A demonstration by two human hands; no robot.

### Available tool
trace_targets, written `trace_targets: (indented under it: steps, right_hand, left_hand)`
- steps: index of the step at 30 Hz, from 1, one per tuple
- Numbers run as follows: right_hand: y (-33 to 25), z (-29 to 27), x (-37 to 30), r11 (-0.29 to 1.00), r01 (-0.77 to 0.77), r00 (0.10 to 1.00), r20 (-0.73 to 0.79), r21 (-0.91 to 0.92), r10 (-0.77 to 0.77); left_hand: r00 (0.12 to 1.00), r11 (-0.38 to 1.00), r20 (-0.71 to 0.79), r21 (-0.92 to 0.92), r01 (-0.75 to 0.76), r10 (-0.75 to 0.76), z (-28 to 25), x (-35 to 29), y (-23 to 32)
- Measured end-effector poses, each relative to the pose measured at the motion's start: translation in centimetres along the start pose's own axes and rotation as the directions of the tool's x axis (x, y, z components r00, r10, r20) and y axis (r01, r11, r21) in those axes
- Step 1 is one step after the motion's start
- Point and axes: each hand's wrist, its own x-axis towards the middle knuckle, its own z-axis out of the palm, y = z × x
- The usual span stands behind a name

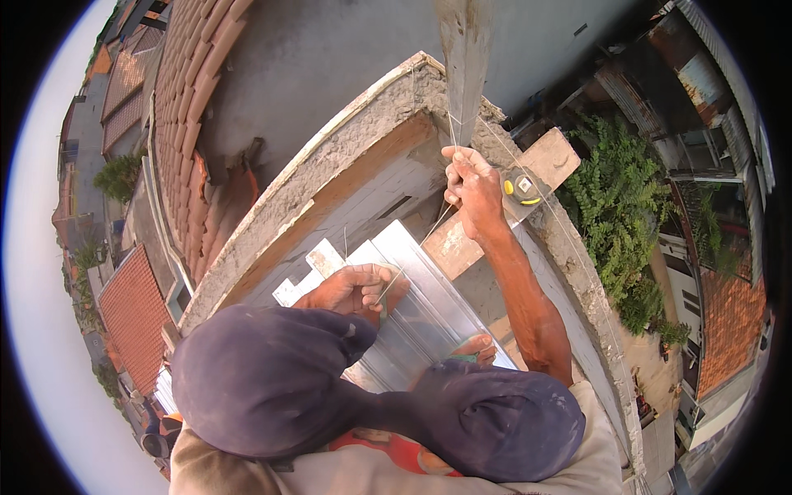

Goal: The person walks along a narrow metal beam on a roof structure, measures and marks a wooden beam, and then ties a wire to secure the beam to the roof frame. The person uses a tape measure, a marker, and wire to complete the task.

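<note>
Where a weathered post (pixel 467 58) rises near one o'clock, string (pixel 437 225) is held by its lower end

From my remote station, I see the right hand (pixel 476 190) between one and two o'clock, thumb and fingers pinching the string just beside the post. Near the centre, toward seven, the left hand (pixel 356 285) has its fingers curled closed on the string, which slants up between the two. At two o'clock, I find a tape measure (pixel 523 188) lying on a plank (pixel 551 159); ribbed metal sheets (pixel 421 285) lie toward five.
</note>
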Motion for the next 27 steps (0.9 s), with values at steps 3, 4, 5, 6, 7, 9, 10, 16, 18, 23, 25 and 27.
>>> trace_targets:
  steps: [3,4,5,6,7,9,10,16,18,23,25,27]
  right_hand:
    - [-2.8,-2.8,-0.8,0.977,0.083,0.990,-0.097,-0.195,-0.104]
    - [-3.1,-2.8,-0.7,0.950,0.075,0.991,-0.083,-0.303,-0.105]
    - [-3.4,-3.4,-0.5,0.906,0.068,0.989,-0.089,-0.417,-0.115]
    - [-3.4,-2.8,-0.5,0.856,0.060,0.992,-0.066,-0.513,-0.108]
    - [-3.0,-1.9,-0.8,0.807,0.101,0.990,-0.020,-0.582,-0.138]
    - [-2.2,-2.7,-1.5,0.706,0.176,0.970,0.000,-0.686,-0.242]
    - [-1.5,-3.0,-1.7,0.651,0.214,0.957,0.021,-0.729,-0.291]
    - [-3.1,-3.5,-3.2,0.988,-0.044,0.999,-0.008,-0.147,0.043]
    - [-5.1,-5.1,-1.9,0.956,-0.112,0.994,0.013,0.272,0.113]
    - [-11.1,-8.5,4.0,0.950,-0.092,0.994,-0.031,0.297,0.105]
    - [-12.3,-8.2,6.2,0.963,-0.095,0.993,-0.038,0.252,0.108]
    - [-13.3,-7.3,7.3,0.977,-0.082,0.992,-0.075,0.197,0.098]
  left_hand:
    - [0.983,0.983,-0.143,0.131,0.131,-0.112,-2.3,0.2,3.4]
    - [0.967,0.904,-0.246,0.397,0.157,-0.060,-1.9,-0.3,5.5]
    - [0.940,0.775,-0.329,0.615,0.143,0.087,-1.7,0.5,7.1]
    - [0.922,0.331,-0.324,0.911,0.244,0.211,-3.2,0.1,9.5]
    - [0.917,-0.204,-0.255,0.923,0.325,0.307,-4.6,0.2,11.9]
    - [0.914,-0.332,-0.204,0.886,0.324,0.350,-2.6,3.5,16.6]
    - [0.909,-0.394,-0.180,0.857,0.332,0.375,-1.1,4.5,18.8]
    - [0.855,0.226,0.200,0.913,-0.340,0.479,5.5,11.0,24.9]
    - [0.867,0.514,0.157,0.750,-0.416,0.473,7.8,14.1,26.2]
    - [0.835,0.219,0.491,0.812,-0.541,0.248,14.6,18.8,26.7]
    - [0.941,0.578,0.333,0.759,-0.300,0.052,15.7,20.2,27.3]
    - [0.946,0.572,0.324,0.775,-0.267,0.003,16.0,21.4,27.3]
